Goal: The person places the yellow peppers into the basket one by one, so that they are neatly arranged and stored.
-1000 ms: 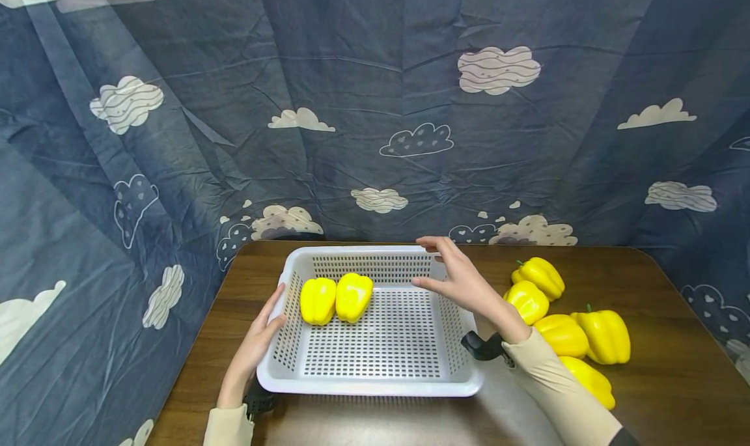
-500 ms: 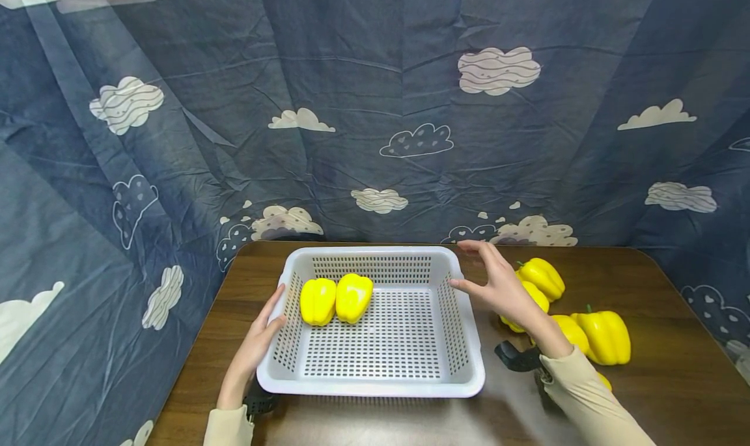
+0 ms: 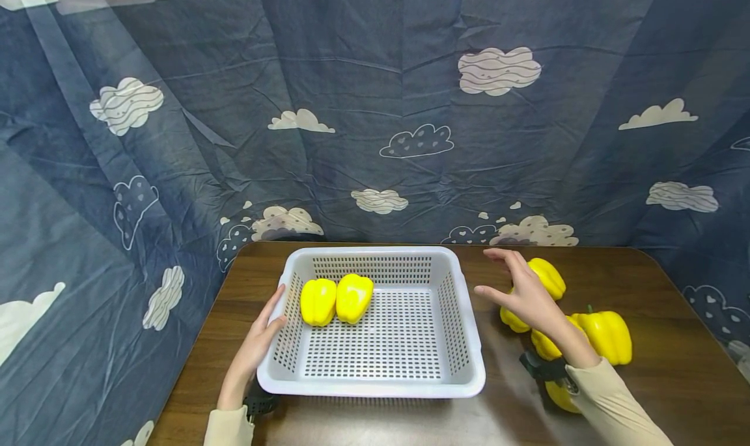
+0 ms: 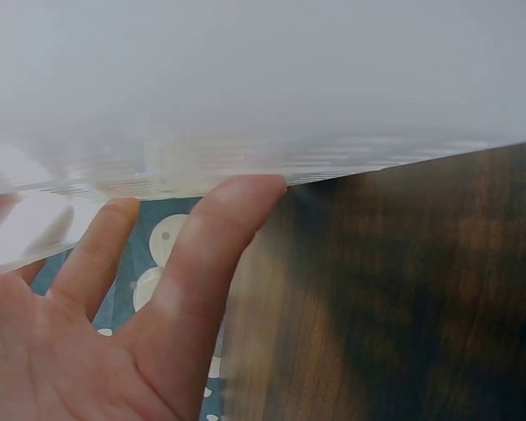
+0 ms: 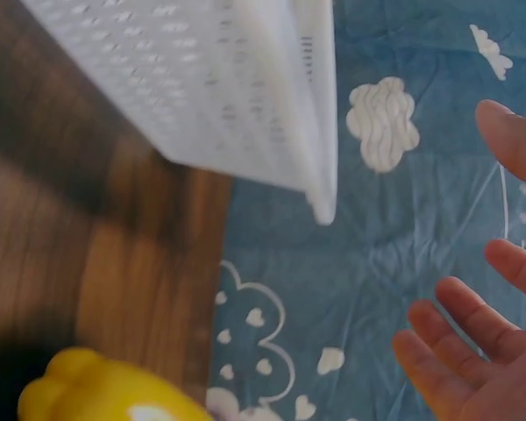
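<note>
A white perforated plastic basket [image 3: 375, 387] stands on the table with two yellow bell peppers [image 3: 318, 302] lying side by side in its left part. My left hand [image 3: 253, 343] rests against the basket's left side; in the left wrist view its thumb and fingers are fairly straight, their tips touching the white wall. To the right of the basket, my right hand [image 3: 532, 297] hovers with thumb and fingers spread and nothing between them. Under and beside that arm lie several more yellow bell peppers [image 3: 611, 337], partly covered by the hand, wrist and sleeve.
The brown wooden table [image 3: 674, 394] ends at a dark blue curtain [image 3: 375, 159] with a cloud print, hanging close behind its back edge. A black camera mount [image 3: 541, 366] sticks out below the right wrist, above the peppers.
My right hand has moved right, from above the basket to over the loose peppers, its fingers staying spread. The left hand, the basket and the two peppers inside have stayed in place.
</note>
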`<action>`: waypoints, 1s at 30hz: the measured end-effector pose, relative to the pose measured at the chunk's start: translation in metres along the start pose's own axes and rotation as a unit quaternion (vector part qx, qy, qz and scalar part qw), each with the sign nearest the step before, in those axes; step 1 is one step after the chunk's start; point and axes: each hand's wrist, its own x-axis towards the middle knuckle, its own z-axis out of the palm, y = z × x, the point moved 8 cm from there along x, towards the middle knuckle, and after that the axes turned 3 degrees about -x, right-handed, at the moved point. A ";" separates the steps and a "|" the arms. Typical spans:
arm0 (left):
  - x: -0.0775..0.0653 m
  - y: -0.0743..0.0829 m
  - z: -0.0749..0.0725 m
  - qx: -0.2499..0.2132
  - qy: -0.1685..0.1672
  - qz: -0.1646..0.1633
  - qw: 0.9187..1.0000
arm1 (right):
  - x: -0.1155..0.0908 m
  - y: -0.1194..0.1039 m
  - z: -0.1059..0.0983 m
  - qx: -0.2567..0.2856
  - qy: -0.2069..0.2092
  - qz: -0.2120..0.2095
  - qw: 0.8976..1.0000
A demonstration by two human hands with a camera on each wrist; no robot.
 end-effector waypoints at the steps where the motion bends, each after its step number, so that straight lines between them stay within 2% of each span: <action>1: 0.000 0.000 0.000 0.000 0.000 0.000 1.000 | -0.001 0.003 -0.001 -0.001 -0.001 0.003 1.000; 9: 0.000 0.000 0.000 -0.002 0.001 -0.004 1.000 | -0.013 0.025 -0.006 -0.011 -0.007 0.020 1.000; 23: 0.001 -0.001 0.000 -0.005 0.000 -0.008 1.000 | -0.029 0.065 -0.005 -0.060 -0.010 0.054 0.997; 30: 0.001 -0.003 -0.002 0.005 0.003 -0.007 1.000 | -0.034 0.072 -0.007 -0.071 0.004 0.043 0.997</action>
